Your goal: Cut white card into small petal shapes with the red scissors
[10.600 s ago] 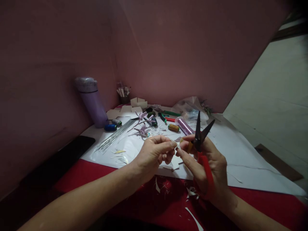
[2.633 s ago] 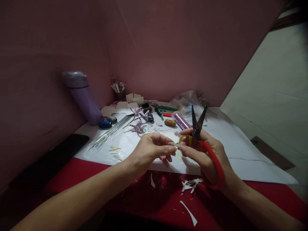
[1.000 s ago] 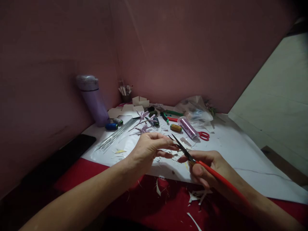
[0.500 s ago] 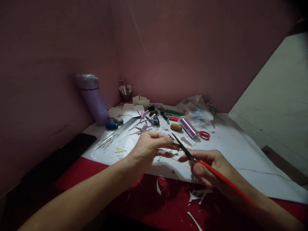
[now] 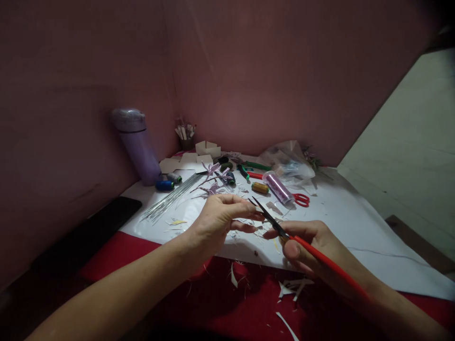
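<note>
My right hand (image 5: 309,244) is wrapped round a pair of scissors (image 5: 272,221) with dark blades and a long red handle. Their narrow blades are slightly apart and point up and left, with the tips by the fingertips of my left hand (image 5: 222,215). The thumb and fingers of that hand are pinched together; whatever lies between them is too small to make out. Both hands are raised above the front edge of the white sheet (image 5: 337,232). Just beyond my left hand is a lilac flower sprig (image 5: 213,177).
Paper scraps (image 5: 295,288) litter the red cloth (image 5: 249,303). Behind the hands lie thin wires (image 5: 174,199), an ochre thread spool (image 5: 260,188), a purple roll (image 5: 279,187), red scissor handles (image 5: 302,200) and a plastic bag (image 5: 291,163). A purple bottle (image 5: 137,147) stands left.
The scissor tips have shifted very slightly left beside my left fingertips. Otherwise both hands and the things on the sheet stay where they were.
</note>
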Demonstrator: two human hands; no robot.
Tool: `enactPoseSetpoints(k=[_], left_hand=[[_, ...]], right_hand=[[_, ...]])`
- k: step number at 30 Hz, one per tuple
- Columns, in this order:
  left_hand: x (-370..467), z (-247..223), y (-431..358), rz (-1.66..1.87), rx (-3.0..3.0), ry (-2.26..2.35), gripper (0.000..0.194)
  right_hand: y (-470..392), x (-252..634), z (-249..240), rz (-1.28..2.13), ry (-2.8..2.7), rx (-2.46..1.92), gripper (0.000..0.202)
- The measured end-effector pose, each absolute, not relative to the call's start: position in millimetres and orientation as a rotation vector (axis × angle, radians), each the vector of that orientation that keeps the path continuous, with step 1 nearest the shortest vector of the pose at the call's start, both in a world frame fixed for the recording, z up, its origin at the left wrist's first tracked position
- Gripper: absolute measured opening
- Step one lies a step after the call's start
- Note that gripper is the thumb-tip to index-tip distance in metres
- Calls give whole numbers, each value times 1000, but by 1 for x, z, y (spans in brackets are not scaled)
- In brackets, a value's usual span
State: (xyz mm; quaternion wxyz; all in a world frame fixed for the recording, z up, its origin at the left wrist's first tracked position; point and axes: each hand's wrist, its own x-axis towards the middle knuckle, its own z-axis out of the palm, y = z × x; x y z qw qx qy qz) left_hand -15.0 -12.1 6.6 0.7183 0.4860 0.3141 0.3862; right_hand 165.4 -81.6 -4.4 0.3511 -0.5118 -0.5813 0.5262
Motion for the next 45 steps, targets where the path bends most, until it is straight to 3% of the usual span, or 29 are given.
enactPoseSetpoints(k=[32,39,45], left_hand=[[-16,8,-11,879,1057,662,12],[-15,11,-12,883,1041,666,8],[-16,10,-12,873,1036,663,9]], right_hand=[[-81,171,-16,1311,-1589,-1231,48],[-79,172,-17,1239,-1702,-1209,63],[-79,170,-12,1216,-1726,-1225,62]])
